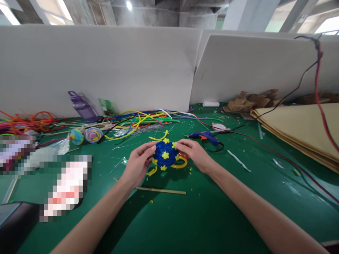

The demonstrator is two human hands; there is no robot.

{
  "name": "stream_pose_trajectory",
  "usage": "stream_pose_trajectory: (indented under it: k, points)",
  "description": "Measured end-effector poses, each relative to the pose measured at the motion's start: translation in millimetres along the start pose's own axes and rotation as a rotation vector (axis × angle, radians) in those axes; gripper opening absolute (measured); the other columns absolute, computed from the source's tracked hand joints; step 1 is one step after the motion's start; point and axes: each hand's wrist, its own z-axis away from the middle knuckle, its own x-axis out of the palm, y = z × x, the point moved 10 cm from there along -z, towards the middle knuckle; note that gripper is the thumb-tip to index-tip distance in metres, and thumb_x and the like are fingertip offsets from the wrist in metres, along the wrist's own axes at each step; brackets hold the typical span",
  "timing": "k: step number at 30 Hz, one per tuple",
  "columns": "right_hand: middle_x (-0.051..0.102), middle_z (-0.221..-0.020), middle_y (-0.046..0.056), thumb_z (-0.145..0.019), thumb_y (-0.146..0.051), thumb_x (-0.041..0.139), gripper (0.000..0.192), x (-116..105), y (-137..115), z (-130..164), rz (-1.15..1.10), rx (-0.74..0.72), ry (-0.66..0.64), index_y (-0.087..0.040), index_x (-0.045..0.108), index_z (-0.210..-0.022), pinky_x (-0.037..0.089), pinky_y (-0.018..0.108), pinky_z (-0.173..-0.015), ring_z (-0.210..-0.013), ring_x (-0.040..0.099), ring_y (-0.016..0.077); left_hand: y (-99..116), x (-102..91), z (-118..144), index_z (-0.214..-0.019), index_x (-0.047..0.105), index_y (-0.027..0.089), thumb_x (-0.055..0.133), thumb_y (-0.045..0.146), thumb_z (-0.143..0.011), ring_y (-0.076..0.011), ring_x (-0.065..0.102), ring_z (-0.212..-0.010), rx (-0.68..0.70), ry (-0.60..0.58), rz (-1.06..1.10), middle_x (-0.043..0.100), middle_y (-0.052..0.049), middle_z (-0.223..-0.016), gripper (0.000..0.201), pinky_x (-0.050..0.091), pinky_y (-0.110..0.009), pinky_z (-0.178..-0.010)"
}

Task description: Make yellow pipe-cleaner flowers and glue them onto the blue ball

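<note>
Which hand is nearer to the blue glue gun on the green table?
The right hand. It holds the blue woven disc just left of the glue gun. The left hand grips the disc's far side, farther away.

Two hands, left (137, 163) and right (195, 152), hold one blue disc (165, 154). Two finished coils (86, 135) lie nearby. One glue gun (205, 136) and one purple bottle (82, 106) are present.

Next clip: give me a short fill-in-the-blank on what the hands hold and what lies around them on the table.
1. Both hands, left hand and right hand, hold a round blue woven disc dotted with small ____ flowers.
2. The glue gun behind the right hand has a ____ body.
3. The thin wooden stick lies ____ the disc, nearer the camera.
4. The tabletop is ____.

Missing words: yellow; blue; in front of; green
</note>
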Motion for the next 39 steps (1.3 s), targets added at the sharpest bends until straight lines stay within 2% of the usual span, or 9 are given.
stream_pose_trajectory:
  k: [4,8,14,17,22,27,35,39]
  points:
    - [0.049,-0.067,-0.003,-0.073,-0.039,0.065,0.024,8.4,7.5,0.4,-0.176,0.040,-0.065,-0.016,0.056,-0.071,0.033,0.023,-0.056,-0.060,0.042,0.0082,-1.2,2.1,0.5,-0.095,0.070,0.017,0.073,0.028,-0.069,-0.0080,0.055,-0.066,-0.014,-0.014,-0.009,0.067,-0.003,-0.085,0.029,0.047,-0.017,-0.058]
    - [0.046,-0.067,-0.004,-0.072,-0.033,0.066,0.021,10.6,9.2,1.1,-0.286,0.038,-0.070,-0.016,0.056,-0.071,0.030,0.023,-0.056,-0.060,0.040,0.0077,-4.4,2.5,-2.5,-0.095,0.069,0.017,0.070,0.033,-0.072,-0.0083,0.055,-0.069,-0.034,-0.046,-0.018,0.065,-0.003,-0.086,0.028,0.046,-0.016,-0.059]
    - [0.047,-0.068,-0.004,-0.071,-0.030,0.068,0.016,6.5,13.6,0.2,-0.436,0.051,-0.027,-0.017,0.057,-0.073,0.032,0.024,-0.058,-0.060,0.041,0.0078,-10.1,2.4,-8.1,-0.072,0.065,0.015,0.070,0.030,-0.072,-0.0078,0.053,-0.067,-0.027,-0.149,-0.066,0.058,0.000,-0.075,0.017,0.046,-0.016,-0.063]
    - [0.047,-0.067,-0.004,-0.070,-0.028,0.068,0.016,7.1,13.8,0.7,-0.480,0.052,-0.008,-0.017,0.058,-0.071,0.033,0.024,-0.059,-0.060,0.041,0.0079,-7.0,2.3,-7.6,-0.071,0.063,0.015,0.070,0.029,-0.072,-0.0071,0.052,-0.066,0.015,-0.157,-0.090,0.056,0.001,-0.073,0.016,0.045,-0.016,-0.062]
    - [0.052,-0.070,-0.001,-0.070,-0.033,0.070,0.019,12.0,9.2,2.8,-0.480,0.040,-0.018,-0.017,0.060,-0.071,0.035,0.025,-0.061,-0.065,0.046,0.0100,-4.6,3.7,-6.1,-0.072,0.063,0.015,0.072,0.028,-0.070,-0.0069,0.050,-0.065,0.028,-0.159,-0.088,0.055,0.001,-0.070,0.016,0.043,-0.015,-0.061]
    - [0.057,-0.081,0.004,-0.078,-0.050,0.057,0.034,11.8,8.1,1.6,-0.530,0.062,-0.060,-0.017,0.066,-0.082,0.036,0.027,-0.061,-0.077,0.049,0.0146,-5.5,0.8,-7.4,-0.068,0.060,0.014,0.072,0.028,-0.070,-0.0063,0.048,-0.062,0.012,-0.154,-0.062,0.053,0.002,-0.066,0.018,0.041,-0.015,-0.059]
    - [0.051,-0.074,-0.001,-0.072,-0.031,0.066,0.016,19.6,7.6,4.7,-0.361,0.066,-0.135,-0.017,0.060,-0.077,0.033,0.026,-0.063,-0.066,0.044,0.0102,-9.7,3.2,-5.5,-0.064,0.056,0.015,0.073,0.028,-0.069,-0.0058,0.045,-0.058,-0.030,-0.183,-0.037,0.049,0.003,-0.062,0.022,0.038,-0.015,-0.053]
    - [0.050,-0.085,0.000,-0.072,-0.027,0.065,0.013,19.5,-1.9,5.8,-0.309,-0.041,-0.152,-0.017,0.058,-0.069,0.033,0.025,-0.063,-0.069,0.043,0.0096,-12.8,4.9,-5.1,-0.064,0.057,0.014,0.072,0.029,-0.070,-0.0061,0.045,-0.057,-0.052,-0.209,-0.046,0.049,0.003,-0.062,0.022,0.038,-0.016,-0.052]
